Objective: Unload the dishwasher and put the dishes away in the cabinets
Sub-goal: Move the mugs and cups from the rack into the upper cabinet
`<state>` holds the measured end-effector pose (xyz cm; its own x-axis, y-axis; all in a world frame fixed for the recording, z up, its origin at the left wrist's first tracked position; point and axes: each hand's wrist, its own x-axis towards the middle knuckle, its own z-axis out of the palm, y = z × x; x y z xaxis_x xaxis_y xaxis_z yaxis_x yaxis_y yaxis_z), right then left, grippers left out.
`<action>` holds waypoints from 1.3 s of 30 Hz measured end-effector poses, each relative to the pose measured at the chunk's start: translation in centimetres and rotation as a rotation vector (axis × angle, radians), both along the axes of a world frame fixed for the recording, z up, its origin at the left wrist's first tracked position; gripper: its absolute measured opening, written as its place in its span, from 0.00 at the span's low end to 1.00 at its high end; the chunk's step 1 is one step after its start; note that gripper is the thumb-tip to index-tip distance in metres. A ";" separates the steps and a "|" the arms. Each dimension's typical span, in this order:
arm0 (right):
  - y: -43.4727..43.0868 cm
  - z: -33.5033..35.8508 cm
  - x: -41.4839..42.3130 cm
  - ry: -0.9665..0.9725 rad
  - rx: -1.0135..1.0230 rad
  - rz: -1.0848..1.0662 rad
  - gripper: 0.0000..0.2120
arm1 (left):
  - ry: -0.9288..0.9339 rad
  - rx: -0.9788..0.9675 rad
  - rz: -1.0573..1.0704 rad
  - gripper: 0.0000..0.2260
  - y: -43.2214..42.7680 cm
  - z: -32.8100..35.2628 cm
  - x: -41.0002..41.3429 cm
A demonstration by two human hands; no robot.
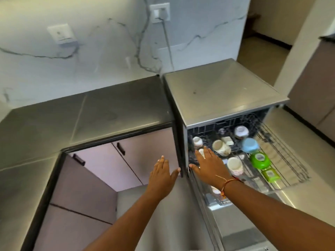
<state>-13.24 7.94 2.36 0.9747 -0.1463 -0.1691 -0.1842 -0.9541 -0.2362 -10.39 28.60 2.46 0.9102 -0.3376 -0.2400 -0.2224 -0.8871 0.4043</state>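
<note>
Head view: dishwasher [224, 95] stood open beside the dark counter [87, 115], its wire rack [282, 156] drawn out and loaded. Right hand [210, 166] was flat over the rack's left side, fingers spread wide, holding nothing; a small white cup [197, 141] sat just beyond its fingertips. Left hand [162, 175] was also empty, fingers extended and close together, hovering near the dishwasher's front left edge.

Load: cream mug [221, 148] lying on its side, a second white cup [235, 166], pale blue bowl [249, 144], green round lid [259, 160], green flat container [270, 175].

Judgement: mugs looked glazed ceramic, rigid, breakable, possibly slick if wet; best gripped around the body or by the rim. Green pieces looked like light plastic, forgiving. Cabinet doors [145, 156] below the counter were matte with dark bar handles.
</note>
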 end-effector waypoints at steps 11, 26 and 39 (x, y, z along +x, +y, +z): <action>-3.0 -2.3 -1.8 0.061 0.123 -0.173 0.33 | 0.215 -0.061 0.128 0.37 0.0 -4.4 4.5; 12.6 24.4 28.5 -0.860 0.138 0.182 0.38 | -0.805 -0.761 0.328 0.29 8.3 23.7 30.0; 21.7 45.4 48.3 -1.034 -0.308 0.370 0.33 | -0.436 -1.526 0.490 0.29 17.3 44.0 50.2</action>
<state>35.09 29.69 47.74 0.6179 0.2826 0.7337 0.2667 -0.9532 0.1426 39.77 45.91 46.46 0.8996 0.3122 0.3055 -0.3825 0.2255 0.8960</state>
